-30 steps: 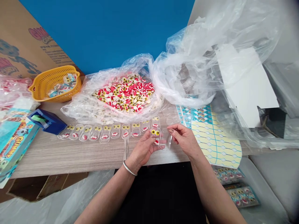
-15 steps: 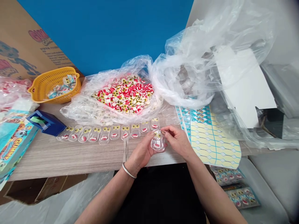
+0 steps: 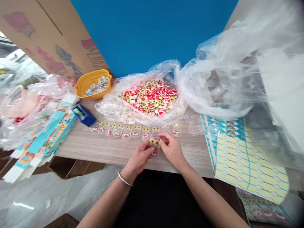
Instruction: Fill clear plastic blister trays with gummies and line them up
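While two hands [image 3: 140, 156] hold one clear case [image 3: 157, 149], two eyes [image 3: 156, 143] show.

Blue panel [image 3: 154, 31], flat and plain, fills top centre. Grey wall [image 3: 238, 15] beside it, upper right. Bench [image 3: 92, 145], grey-brown wood grain, runs across middle of frame, front edge lower centre. Pale grey floor [image 3: 71, 193] lower left, glossy, white light streak [image 3: 23, 206] on it. Bright blurred patch [image 3: 3, 34] at upper left edge.

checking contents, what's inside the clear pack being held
Inside the clear pack: two yellow eye-shaped pieces, with a red-and-white piece below. The left hand covers the pack's lower left, hiding what's there.
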`<control>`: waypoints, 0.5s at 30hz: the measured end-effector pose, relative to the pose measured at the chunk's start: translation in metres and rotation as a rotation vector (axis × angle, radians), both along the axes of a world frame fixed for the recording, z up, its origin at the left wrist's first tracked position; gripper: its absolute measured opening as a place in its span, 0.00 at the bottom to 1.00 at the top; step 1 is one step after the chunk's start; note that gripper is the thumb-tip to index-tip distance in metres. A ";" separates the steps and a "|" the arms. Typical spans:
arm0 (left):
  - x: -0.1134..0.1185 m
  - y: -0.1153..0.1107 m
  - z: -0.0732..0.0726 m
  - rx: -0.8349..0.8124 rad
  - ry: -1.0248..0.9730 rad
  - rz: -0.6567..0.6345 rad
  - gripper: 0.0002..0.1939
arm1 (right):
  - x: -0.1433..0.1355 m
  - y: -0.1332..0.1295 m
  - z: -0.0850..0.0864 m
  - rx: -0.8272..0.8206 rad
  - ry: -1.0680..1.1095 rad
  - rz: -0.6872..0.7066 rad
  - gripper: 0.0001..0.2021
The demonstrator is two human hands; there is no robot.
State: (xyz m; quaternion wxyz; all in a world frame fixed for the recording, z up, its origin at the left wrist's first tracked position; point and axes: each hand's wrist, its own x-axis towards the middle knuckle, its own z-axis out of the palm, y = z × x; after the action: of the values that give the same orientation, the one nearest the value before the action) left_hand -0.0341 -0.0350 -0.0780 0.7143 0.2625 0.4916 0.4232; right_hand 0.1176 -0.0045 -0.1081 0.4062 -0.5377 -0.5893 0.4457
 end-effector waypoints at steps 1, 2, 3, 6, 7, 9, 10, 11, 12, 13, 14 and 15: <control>-0.008 -0.004 -0.002 0.017 0.043 0.019 0.16 | -0.010 0.000 -0.002 -0.015 0.019 0.034 0.09; -0.015 -0.009 -0.003 0.038 0.088 0.040 0.16 | -0.020 0.000 -0.004 -0.026 0.040 0.070 0.09; -0.022 -0.014 -0.005 0.058 0.127 0.057 0.15 | -0.030 0.001 -0.006 -0.035 0.059 0.109 0.08; -0.051 -0.026 -0.010 0.069 0.232 0.118 0.21 | -0.057 0.001 -0.007 -0.050 0.076 0.213 0.07; -0.066 -0.029 -0.011 0.061 0.285 0.163 0.24 | -0.064 0.001 -0.006 -0.048 0.068 0.241 0.07; -0.106 -0.033 -0.010 0.047 0.418 0.291 0.28 | -0.075 -0.001 -0.004 -0.031 0.052 0.290 0.08; -0.129 -0.033 -0.008 0.049 0.485 0.361 0.29 | -0.079 -0.002 -0.002 -0.023 0.048 0.312 0.09; -0.154 -0.031 -0.006 0.053 0.538 0.421 0.28 | -0.080 -0.003 -0.001 -0.021 0.044 0.334 0.10; -0.180 -0.028 -0.004 0.057 0.590 0.478 0.28 | -0.081 -0.004 0.000 -0.022 0.040 0.357 0.10; -0.204 -0.023 -0.002 0.055 0.645 0.528 0.28 | -0.081 -0.005 0.001 -0.026 0.032 0.378 0.10; -0.226 -0.017 -0.001 0.049 0.699 0.569 0.27 | -0.079 -0.007 0.001 -0.027 0.017 0.392 0.09; -0.246 -0.011 0.000 0.036 0.747 0.588 0.25 | -0.078 -0.008 0.001 -0.022 -0.002 0.403 0.09</control>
State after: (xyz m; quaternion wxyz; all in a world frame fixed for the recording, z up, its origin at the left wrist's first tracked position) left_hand -0.2802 -0.0456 -0.0784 0.3340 0.2586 0.7608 0.4927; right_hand 0.0400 -0.0122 -0.1073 0.3024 -0.4138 -0.6804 0.5238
